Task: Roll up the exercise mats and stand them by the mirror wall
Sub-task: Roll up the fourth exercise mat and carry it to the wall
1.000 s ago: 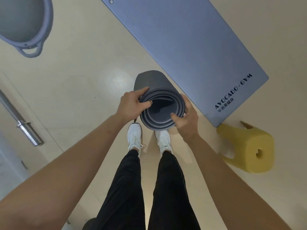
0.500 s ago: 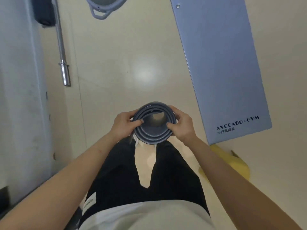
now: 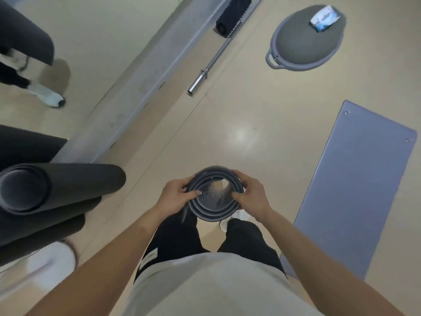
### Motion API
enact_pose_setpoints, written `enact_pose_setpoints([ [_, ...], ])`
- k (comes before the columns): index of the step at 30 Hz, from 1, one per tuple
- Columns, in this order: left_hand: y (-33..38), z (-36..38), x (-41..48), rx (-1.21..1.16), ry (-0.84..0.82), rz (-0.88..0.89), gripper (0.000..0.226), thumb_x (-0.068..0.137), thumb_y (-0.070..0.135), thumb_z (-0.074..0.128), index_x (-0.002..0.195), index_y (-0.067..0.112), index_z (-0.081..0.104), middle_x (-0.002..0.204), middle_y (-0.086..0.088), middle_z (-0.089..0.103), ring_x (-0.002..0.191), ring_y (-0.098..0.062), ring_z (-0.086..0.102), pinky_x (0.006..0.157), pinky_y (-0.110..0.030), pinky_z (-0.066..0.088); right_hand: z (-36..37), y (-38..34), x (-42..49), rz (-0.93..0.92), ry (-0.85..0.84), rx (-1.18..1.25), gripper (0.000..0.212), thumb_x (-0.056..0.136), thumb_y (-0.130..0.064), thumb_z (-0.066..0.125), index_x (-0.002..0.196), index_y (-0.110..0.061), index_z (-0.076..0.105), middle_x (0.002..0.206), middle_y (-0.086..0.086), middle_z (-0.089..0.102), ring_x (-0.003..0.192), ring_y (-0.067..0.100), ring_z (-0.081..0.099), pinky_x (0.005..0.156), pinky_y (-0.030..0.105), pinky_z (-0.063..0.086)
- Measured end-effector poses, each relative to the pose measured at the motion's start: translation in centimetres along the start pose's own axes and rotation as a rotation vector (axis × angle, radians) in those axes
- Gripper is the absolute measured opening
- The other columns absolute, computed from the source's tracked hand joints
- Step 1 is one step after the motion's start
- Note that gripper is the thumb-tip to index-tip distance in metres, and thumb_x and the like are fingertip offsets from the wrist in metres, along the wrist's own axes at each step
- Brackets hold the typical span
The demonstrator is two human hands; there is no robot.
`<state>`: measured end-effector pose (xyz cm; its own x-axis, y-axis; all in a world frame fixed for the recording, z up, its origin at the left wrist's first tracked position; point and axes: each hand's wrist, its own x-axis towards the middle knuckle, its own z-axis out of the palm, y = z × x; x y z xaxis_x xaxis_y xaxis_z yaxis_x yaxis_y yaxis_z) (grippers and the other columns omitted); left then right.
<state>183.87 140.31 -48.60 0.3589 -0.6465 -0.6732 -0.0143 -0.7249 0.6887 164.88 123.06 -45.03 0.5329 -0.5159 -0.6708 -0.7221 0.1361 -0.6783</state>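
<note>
Change: the view has swung since a second ago, bringing dark rolled mats (image 3: 75, 183) and the mirror wall (image 3: 91, 37) in on the left-hand side; the yellow block near the right hand has gone out of view, and both hands hold the roll as before.
Rolled mat (image 3: 211, 216): grey, coiled loosely, seen end-on with its hollow core open to the camera; held between the two hands in front of the person's waist, above the feet.
Left hand (image 3: 175, 197): grasps the roll's left side, thumb hooked over the rim into the core, fingers curled round the outer layers.
Right hand (image 3: 250, 197): grasps the roll's right side, fingers and thumb curled over the rim.
Shoe (image 3: 240, 215): white, just under the right hand, partly hidden by the roll.
Flat mat (image 3: 355, 190): blue-grey, unrolled on the floor (image 3: 262, 110), right of the right hand and apart from it.
Dark rolled mats: several, bunched together left of the left hand and well apart from it, beside the mirror wall.
Barbell (image 3: 205, 69): beyond the hands, along the foot of the mirror wall.
Foam roller (image 3: 230, 21): black, farther out than the barbell's end.
Balance dome (image 3: 305, 39): grey, far beyond the right hand, with a small packet (image 3: 324, 18) on top.
</note>
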Motion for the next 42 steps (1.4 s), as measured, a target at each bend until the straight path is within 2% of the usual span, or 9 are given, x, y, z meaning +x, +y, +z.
enact_pose_setpoints([
  [5, -5.6, -7.0, -3.0, -0.197, 0.120, -0.025, 0.061, 0.075, 0.043, 0.077, 0.134, 0.030, 0.068, 0.118, 0.015, 0.075, 0.114, -0.009, 0.069, 0.107, -0.045, 0.051, 6.8, -7.6, 2.6, -0.056, -0.122, -0.160, 0.068, 0.082, 0.004, 0.062, 0.140, -0.031, 0.061, 0.107, -0.002, 0.074, 0.086, 0.031, 0.073, 0.059, 0.046, 0.064],
  [8, -7.4, -10.5, -4.2, -0.274, 0.222, -0.030, 0.053, 0.080, 0.030, 0.078, 0.133, 0.031, 0.068, 0.113, 0.015, 0.076, 0.109, -0.008, 0.070, 0.105, -0.045, 0.053, 10.8, -11.1, 4.7, -0.061, -0.182, -0.222, 0.071, 0.080, 0.006, 0.062, 0.139, -0.033, 0.062, 0.112, -0.003, 0.074, 0.088, 0.026, 0.074, 0.065, 0.047, 0.065],
  [10, -8.5, -12.5, -4.8, -0.304, 0.300, -0.050, 0.050, 0.084, 0.024, 0.078, 0.133, 0.030, 0.069, 0.110, 0.016, 0.077, 0.107, -0.007, 0.070, 0.104, -0.044, 0.054, 13.2, -13.3, 6.3, -0.087, -0.227, -0.279, 0.075, 0.077, 0.006, 0.060, 0.135, -0.041, 0.063, 0.105, -0.010, 0.076, 0.086, 0.020, 0.074, 0.068, 0.050, 0.064],
  [13, -10.5, -15.4, -5.1, -0.339, 0.404, -0.078, 0.057, 0.077, 0.042, 0.075, 0.133, 0.033, 0.068, 0.112, 0.017, 0.076, 0.110, -0.008, 0.070, 0.103, -0.044, 0.054, 16.8, -16.5, 8.5, -0.160, -0.284, -0.360, 0.081, 0.074, 0.006, 0.061, 0.112, -0.065, 0.062, 0.091, -0.018, 0.074, 0.087, 0.017, 0.073, 0.073, 0.051, 0.064],
  [16, -12.9, -18.0, -4.5, -0.354, 0.506, -0.113, 0.059, 0.075, 0.050, 0.070, 0.133, 0.040, 0.065, 0.113, 0.018, 0.075, 0.111, -0.009, 0.069, 0.102, -0.046, 0.054, 20.3, -19.3, 10.7, -0.189, -0.323, -0.370, 0.086, 0.075, 0.008, 0.063, 0.102, -0.073, 0.059, 0.092, -0.019, 0.073, 0.091, 0.017, 0.073, 0.077, 0.051, 0.063],
  [25, -13.8, -29.5, -1.9, -0.256, 0.738, -0.188, 0.042, 0.086, 0.018, 0.077, 0.125, 0.033, 0.071, 0.102, 0.014, 0.077, 0.100, -0.009, 0.071, 0.096, -0.043, 0.056, 30.4, -25.4, 17.9, -0.120, -0.376, -0.244, 0.077, 0.073, 0.010, 0.056, 0.096, -0.063, 0.066, 0.084, 0.005, 0.073, 0.083, 0.036, 0.073, 0.066, 0.054, 0.064],
  [31, -17.0, -37.6, 1.4, -0.152, 0.730, -0.221, 0.035, 0.082, 0.030, 0.072, 0.116, 0.039, 0.072, 0.097, 0.013, 0.077, 0.095, -0.013, 0.072, 0.091, -0.044, 0.056, 37.2, -28.1, 21.0, 0.015, -0.307, -0.053, 0.079, 0.077, 0.021, 0.053, 0.086, -0.056, 0.069, 0.097, 0.021, 0.069, 0.091, 0.041, 0.072, 0.063, 0.052, 0.064],
  [37, -19.9, -43.3, 4.3, -0.069, 0.707, -0.169, 0.035, 0.084, 0.015, 0.076, 0.117, 0.025, 0.075, 0.106, 0.004, 0.078, 0.103, -0.017, 0.072, 0.098, -0.045, 0.055, 43.5, -28.4, 23.6, 0.159, -0.173, 0.138, 0.068, 0.080, 0.020, 0.050, 0.120, -0.032, 0.069, 0.097, 0.010, 0.069, 0.097, 0.043, 0.070, 0.067, 0.057, 0.064],
  [42, -22.6, -47.2, 5.4, -0.015, 0.554, -0.206, 0.057, 0.088, 0.012, 0.072, 0.143, 0.021, 0.058, 0.135, -0.001, 0.067, 0.125, -0.020, 0.062, 0.111, -0.045, 0.046, 48.7, -27.1, 24.3, 0.299, -0.086, 0.498, 0.070, 0.085, 0.025, 0.047, 0.129, -0.028, 0.062, 0.124, 0.013, 0.065, 0.106, 0.038, 0.066, 0.071, 0.056, 0.063],
])
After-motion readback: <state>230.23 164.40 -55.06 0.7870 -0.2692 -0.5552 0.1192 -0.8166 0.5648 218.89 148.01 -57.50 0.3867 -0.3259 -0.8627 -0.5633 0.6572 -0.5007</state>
